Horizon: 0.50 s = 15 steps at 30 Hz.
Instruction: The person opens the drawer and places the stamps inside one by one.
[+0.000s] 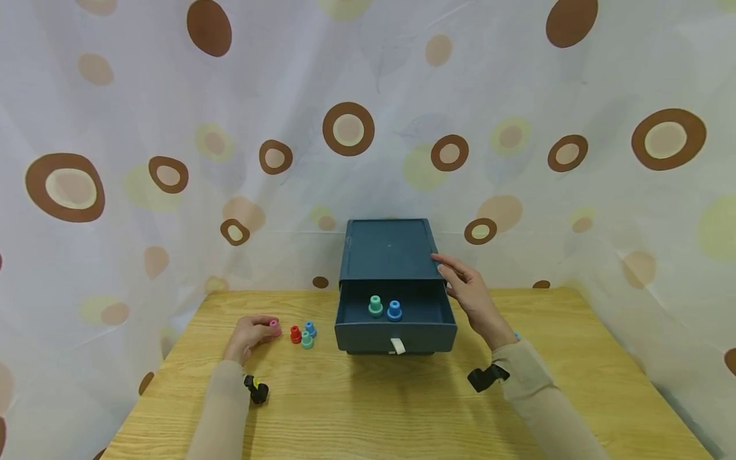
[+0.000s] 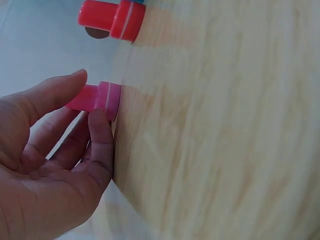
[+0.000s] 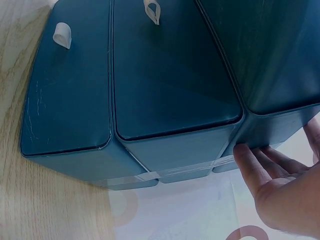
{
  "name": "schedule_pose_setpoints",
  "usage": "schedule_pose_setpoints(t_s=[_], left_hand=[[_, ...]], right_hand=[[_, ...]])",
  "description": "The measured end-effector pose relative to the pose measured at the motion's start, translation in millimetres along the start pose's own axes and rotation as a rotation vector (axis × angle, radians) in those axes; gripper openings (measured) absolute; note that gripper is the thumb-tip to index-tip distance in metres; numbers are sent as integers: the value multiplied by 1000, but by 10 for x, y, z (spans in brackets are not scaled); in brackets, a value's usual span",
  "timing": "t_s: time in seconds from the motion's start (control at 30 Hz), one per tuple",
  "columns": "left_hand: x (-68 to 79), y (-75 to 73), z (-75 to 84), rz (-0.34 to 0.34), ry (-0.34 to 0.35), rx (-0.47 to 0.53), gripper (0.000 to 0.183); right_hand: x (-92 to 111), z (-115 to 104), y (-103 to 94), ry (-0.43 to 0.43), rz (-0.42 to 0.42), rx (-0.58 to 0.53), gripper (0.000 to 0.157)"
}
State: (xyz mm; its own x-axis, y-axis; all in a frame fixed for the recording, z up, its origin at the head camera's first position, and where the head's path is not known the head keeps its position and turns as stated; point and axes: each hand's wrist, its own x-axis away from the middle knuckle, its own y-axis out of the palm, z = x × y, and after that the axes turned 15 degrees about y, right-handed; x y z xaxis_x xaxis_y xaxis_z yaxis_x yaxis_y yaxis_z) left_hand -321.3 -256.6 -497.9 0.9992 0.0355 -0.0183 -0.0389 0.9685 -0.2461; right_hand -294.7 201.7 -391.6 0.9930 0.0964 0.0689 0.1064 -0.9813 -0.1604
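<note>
A small pink stamp (image 1: 275, 328) with a wide base stands on the table, and my left hand (image 1: 253, 333) holds it between thumb and fingers. In the left wrist view the fingers curl about the pink stamp (image 2: 107, 100). Straight fingers of my right hand (image 1: 474, 297) rest against the right side of a dark blue drawer cabinet (image 1: 391, 249). Its top drawer (image 1: 368, 337) is pulled out. Inside stand a green stamp (image 1: 375, 306) and a blue stamp (image 1: 394, 311). The right wrist view shows my right hand (image 3: 280, 185) touching the cabinet's side.
Right of my left hand stand a red stamp (image 1: 296, 334), a blue stamp (image 1: 310, 329) and a green stamp (image 1: 307, 340). A white pull tab (image 1: 398, 345) hangs on the drawer front. Something blue (image 1: 517, 336) shows partly behind my right wrist. A patterned curtain (image 1: 391, 185) backs the wooden table (image 1: 345, 409).
</note>
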Motion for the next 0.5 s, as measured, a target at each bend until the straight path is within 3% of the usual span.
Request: schedule_pose_setpoints(t_s=[0.2, 0.5], left_hand=[[9, 0, -2, -4, 0, 15, 36], [34, -10, 19, 73, 8, 33, 41]], right_hand=[[3, -3, 6, 1, 12, 5, 56], [-5, -5, 8, -3, 8, 13, 56]])
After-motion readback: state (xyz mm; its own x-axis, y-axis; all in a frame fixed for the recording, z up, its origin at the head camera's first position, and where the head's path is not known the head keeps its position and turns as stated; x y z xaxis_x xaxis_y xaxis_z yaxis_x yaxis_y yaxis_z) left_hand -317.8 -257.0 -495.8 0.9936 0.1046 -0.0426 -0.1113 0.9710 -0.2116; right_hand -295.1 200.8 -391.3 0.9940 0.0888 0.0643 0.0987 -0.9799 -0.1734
